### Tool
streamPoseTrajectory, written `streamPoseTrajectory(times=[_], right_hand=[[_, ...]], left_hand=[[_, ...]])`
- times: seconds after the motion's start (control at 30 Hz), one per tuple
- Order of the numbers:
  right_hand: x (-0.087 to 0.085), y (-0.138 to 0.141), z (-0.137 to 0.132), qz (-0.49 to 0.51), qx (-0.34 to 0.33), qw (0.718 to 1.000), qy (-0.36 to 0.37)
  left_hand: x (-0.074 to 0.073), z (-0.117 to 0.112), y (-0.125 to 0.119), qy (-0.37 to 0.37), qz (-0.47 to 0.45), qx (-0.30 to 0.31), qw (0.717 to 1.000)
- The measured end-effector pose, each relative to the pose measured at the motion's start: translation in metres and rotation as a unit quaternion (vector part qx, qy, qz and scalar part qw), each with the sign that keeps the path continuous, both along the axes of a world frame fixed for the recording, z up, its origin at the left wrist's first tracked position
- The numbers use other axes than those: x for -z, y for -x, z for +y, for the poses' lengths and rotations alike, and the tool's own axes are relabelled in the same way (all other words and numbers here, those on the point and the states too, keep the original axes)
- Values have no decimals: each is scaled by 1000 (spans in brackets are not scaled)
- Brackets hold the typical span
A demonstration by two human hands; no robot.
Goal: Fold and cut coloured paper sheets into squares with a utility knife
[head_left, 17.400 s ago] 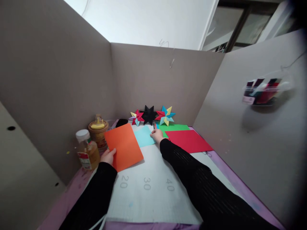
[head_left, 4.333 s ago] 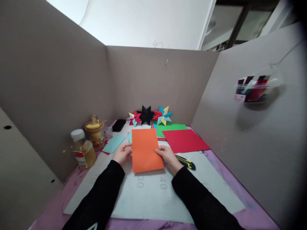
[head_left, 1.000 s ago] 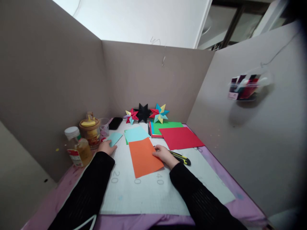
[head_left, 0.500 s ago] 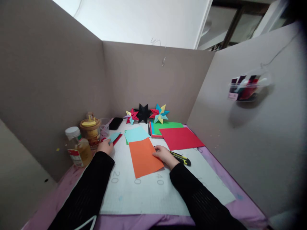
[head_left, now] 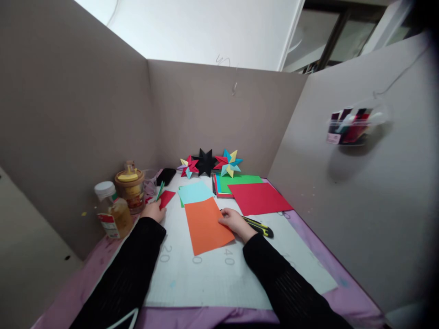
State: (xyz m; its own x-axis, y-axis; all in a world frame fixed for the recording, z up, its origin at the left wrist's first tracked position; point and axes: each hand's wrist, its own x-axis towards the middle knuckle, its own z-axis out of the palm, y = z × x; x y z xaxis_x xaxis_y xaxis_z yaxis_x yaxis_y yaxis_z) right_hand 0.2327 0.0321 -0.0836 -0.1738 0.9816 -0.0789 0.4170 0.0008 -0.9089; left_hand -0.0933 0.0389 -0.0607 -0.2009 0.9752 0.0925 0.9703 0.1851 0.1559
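My left hand (head_left: pixel 153 211) pinches a small blue-green folded paper piece (head_left: pixel 160 190), now seen nearly edge-on. Under and beside those fingers lies a red paper piece (head_left: pixel 167 199). At the right edge of an orange paper sheet (head_left: pixel 206 228), my right hand (head_left: pixel 236 223) is closed on the paper, which lies flat on the white mat. A light blue sheet (head_left: pixel 195 192) sits just behind the orange one, with a green edge showing below it. Partly behind my right hand is a black and yellow utility knife (head_left: pixel 259 227).
Paper stars (head_left: pixel 206 162) stand along the back wall. A red sheet (head_left: pixel 259 198) overlaps a paper stack (head_left: pixel 240 183) at the right. On the left are a bottle (head_left: pixel 113 212), a lidded jar (head_left: pixel 131 189), a clear cup (head_left: pixel 150 182) and a black phone (head_left: pixel 166 176).
My left hand has turned the blue-green folded piece from lying flat to upright, exposing more of the red piece. My right hand and the orange sheet stay put.
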Motion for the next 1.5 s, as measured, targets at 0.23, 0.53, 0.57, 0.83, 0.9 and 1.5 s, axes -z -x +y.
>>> streamPoseTrajectory(times=[0.23,0.53,0.57,0.83,0.9,1.5], right_hand=[[3,-1,1,3,-5,1000,-10],[4,-1,1,11,-7,1000,-9],[4,-1,1,12,-7,1000,-8],[0,0,-1,22,-9,1000,-1],[-1,0,-1,18,-8,1000,-1],[6,-1,3,38,-15,999,3]], left_hand=[[-5,-1,2,7,-24,-26,999],[-3,4,3,17,-64,-49,997],[-2,4,4,13,-59,-47,997],[-1,1,9,-27,-39,-43,998],[-1,1,9,-25,-40,-38,998],[-1,2,5,-6,-40,-43,998]])
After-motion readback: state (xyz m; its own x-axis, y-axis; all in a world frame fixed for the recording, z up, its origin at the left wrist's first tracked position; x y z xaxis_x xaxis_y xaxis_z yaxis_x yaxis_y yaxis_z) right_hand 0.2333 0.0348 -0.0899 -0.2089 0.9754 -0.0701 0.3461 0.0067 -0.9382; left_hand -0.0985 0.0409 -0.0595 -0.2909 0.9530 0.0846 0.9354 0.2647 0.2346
